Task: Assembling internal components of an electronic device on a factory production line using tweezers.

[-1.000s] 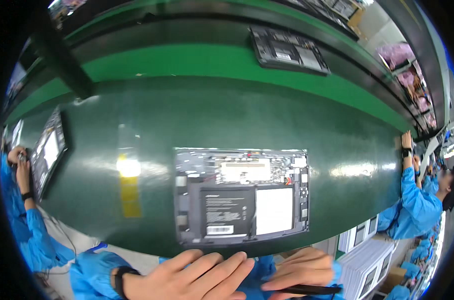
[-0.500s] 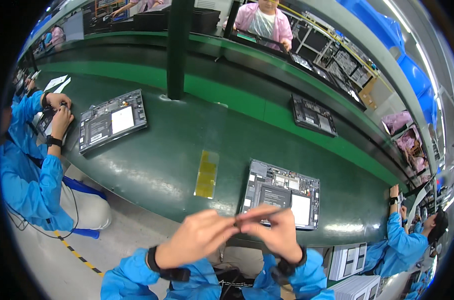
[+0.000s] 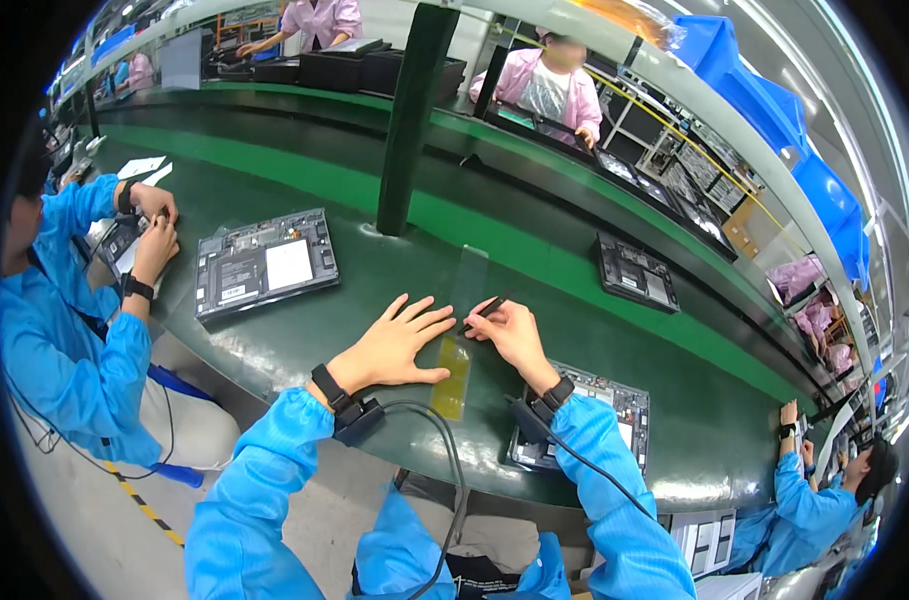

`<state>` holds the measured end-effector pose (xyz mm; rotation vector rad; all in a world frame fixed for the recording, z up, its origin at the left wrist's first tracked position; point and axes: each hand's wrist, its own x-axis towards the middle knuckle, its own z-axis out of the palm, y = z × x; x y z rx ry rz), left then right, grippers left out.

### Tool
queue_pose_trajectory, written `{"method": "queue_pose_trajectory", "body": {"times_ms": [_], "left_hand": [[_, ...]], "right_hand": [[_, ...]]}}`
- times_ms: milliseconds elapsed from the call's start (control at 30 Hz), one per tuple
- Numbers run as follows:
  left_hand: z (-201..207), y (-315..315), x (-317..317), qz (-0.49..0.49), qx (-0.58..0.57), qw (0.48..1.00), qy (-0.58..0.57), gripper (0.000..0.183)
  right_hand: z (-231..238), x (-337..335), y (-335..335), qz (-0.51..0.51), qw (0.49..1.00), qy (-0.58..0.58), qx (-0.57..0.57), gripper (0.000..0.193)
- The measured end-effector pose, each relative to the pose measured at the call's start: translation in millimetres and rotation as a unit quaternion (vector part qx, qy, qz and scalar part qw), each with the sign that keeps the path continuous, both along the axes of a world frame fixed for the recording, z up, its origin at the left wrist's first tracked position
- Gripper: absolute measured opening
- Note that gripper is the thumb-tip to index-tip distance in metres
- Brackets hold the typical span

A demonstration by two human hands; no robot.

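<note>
My left hand (image 3: 395, 345) lies flat with fingers spread on the green bench, its thumb and fingertips at the left edge of a clear strip bearing yellow film pieces (image 3: 452, 378). In my right hand (image 3: 515, 335) is a thin black pen-like tool (image 3: 490, 306), pinched between thumb and fingers. Its lower end points down at the strip, just above the yellow pieces; whether it touches cannot be made out. Below my right wrist sits an opened laptop base (image 3: 630, 412) with its boards and battery exposed, partly hidden by my sleeve.
Another opened laptop base (image 3: 265, 265) lies at the left, and a third (image 3: 637, 270) sits at the far right. A dark green post (image 3: 410, 130) rises from the bench (image 3: 565, 330). Co-workers in blue are on both sides; people in pink work across. White trays (image 3: 710, 540) are stacked lower right.
Both hands have parted and moved forward from above the near laptop base to the strip. My left hand has opened flat on the bench; my right has the black tool at the strip.
</note>
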<state>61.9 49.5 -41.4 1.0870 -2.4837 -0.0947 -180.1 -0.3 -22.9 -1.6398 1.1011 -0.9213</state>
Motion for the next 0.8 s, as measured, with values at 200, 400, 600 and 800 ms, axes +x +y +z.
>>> {"method": "queue_pose_trajectory", "body": {"times_ms": [200, 400, 600, 800], "left_hand": [[0.5, -4.6, 0.5, 0.000, -0.014, 1.000, 0.010, 0.083], [4.0, -3.7, 0.0, 0.004, -0.004, 1.000, 0.004, 0.083], [5.9, -2.5, -1.9, 0.006, -0.009, 1.000, -0.013, 0.082], [3.9, -4.1, -2.2, 0.008, -0.015, 1.000, -0.016, 0.083]], "right_hand": [[1.0, 2.9, -1.1, 0.002, 1.000, -0.013, -0.014, 0.015], [-1.7, 1.6, -3.1, 0.007, 1.000, -0.005, 0.001, 0.016], [-3.4, 1.5, -2.2, 0.008, 1.000, -0.012, 0.010, 0.017], [4.5, 5.3, 1.8, 0.004, 1.000, 0.004, -0.004, 0.016]]}}
